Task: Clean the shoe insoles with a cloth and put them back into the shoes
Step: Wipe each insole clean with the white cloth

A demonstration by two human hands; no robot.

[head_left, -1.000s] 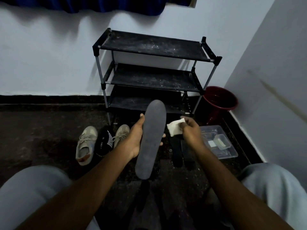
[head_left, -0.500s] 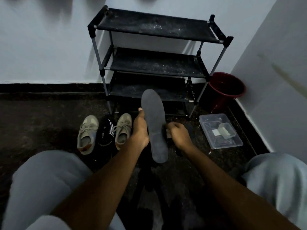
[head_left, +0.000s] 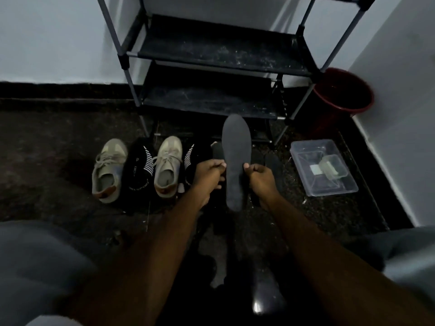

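Pinching the insole (head_left: 236, 161) by both side edges, we have left hand (head_left: 209, 176) on its left edge and right hand (head_left: 259, 178) on its right, thumbs (head_left: 217, 164) on top. Insole hangs above the floor (head_left: 47, 149), toe end toward the rack (head_left: 211, 50). Beige shoes (head_left: 168, 161) and black shoes (head_left: 138, 175) sit left of it; box (head_left: 303, 165) and bucket (head_left: 353, 109) to the right.

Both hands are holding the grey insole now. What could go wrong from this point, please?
1. The left hand and right hand grip the grey insole only at its side edges, so it might slip onto the speckled floor and pick up dirt.
2. The beige sneakers and black striped shoes stand alternating, so it could go into the wrong shoe.
3. Another dark insole lies on the dark floor and is easy to step on.
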